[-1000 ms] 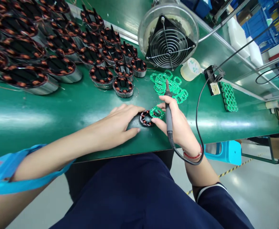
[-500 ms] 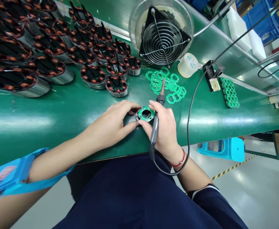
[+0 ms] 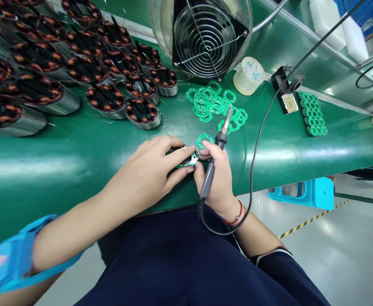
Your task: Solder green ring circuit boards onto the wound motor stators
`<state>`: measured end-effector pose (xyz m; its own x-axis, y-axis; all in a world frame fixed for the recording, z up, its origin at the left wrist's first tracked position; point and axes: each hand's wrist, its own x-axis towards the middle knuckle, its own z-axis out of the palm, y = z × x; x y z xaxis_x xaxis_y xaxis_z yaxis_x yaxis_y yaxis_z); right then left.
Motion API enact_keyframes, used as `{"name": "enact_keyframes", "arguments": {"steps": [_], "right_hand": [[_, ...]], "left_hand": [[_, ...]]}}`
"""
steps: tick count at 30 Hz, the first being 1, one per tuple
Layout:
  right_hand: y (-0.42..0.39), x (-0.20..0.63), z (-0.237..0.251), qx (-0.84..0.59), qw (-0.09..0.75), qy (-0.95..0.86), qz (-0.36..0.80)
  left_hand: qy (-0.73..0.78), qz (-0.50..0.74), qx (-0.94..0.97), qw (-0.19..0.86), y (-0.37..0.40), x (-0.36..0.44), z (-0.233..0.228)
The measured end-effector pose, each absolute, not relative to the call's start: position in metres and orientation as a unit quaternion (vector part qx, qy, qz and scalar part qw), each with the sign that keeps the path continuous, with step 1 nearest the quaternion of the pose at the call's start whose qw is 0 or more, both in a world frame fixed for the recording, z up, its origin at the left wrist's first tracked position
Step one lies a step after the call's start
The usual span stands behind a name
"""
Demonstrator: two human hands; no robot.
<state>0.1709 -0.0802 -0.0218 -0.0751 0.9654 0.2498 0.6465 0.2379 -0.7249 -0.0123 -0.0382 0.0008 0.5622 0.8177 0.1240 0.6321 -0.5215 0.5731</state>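
Note:
My left hand (image 3: pixel 156 165) is closed, thumb and fingers around a small motor stator (image 3: pixel 191 160). Green and silvery parts of it show between the fingers; the rest is hidden. In my right hand (image 3: pixel 218 174) is a soldering iron (image 3: pixel 208 178), its metal tip pointing up and away from me. The right fingertips come close to the stator's right side; whether they touch it I cannot tell. A green ring-shaped circuit board (image 3: pixel 204 138) shows just beyond the right fingers. Farther back lies a loose pile of similar green ring boards (image 3: pixel 208 102).
Wound stators (image 3: pixel 143 114) with copper coils crowd the left of the green bench (image 3: pixel 109 146). A fan (image 3: pixel 207 46) stands at the back, near a tape roll (image 3: pixel 249 76). To the right are a soldering iron stand (image 3: pixel 283 91) and a board panel (image 3: pixel 312 114). The iron's cord (image 3: pixel 253 170) loops past my right wrist.
The ring board that lay face-up between my hands now shows beyond the right fingers. The stator is tilted in my left hand, whose fingers reach over it. The view has shifted slightly.

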Motion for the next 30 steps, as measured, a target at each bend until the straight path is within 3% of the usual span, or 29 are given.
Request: {"name": "enact_keyframes", "arguments": {"steps": [7,12,16,21,24,30], "right_hand": [[-0.08,0.174,-0.026,-0.55,0.393,-0.697,0.239],[-0.079,0.177,-0.026,-0.544,0.384,-0.698,0.262],[-0.071,0.181,-0.018,-0.543,0.356,-0.73,0.216],[-0.052,0.185,-0.008,-0.451,0.293,-0.82,0.198],[-0.045,0.184,-0.009,-0.476,0.258,-0.818,0.194],[-0.043,0.181,-0.018,-0.502,0.248,-0.816,0.143]], "left_hand": [[0.428,0.192,0.848,0.246,-0.038,-0.013,0.0],[0.446,0.214,0.831,0.254,-0.033,-0.005,-0.007],[0.444,0.226,0.832,0.247,-0.035,-0.01,-0.018],[0.503,0.118,0.833,0.199,-0.043,-0.026,-0.011],[0.505,0.063,0.84,0.187,-0.039,-0.035,0.005],[0.54,0.214,0.761,0.291,-0.013,-0.026,0.019]]}}
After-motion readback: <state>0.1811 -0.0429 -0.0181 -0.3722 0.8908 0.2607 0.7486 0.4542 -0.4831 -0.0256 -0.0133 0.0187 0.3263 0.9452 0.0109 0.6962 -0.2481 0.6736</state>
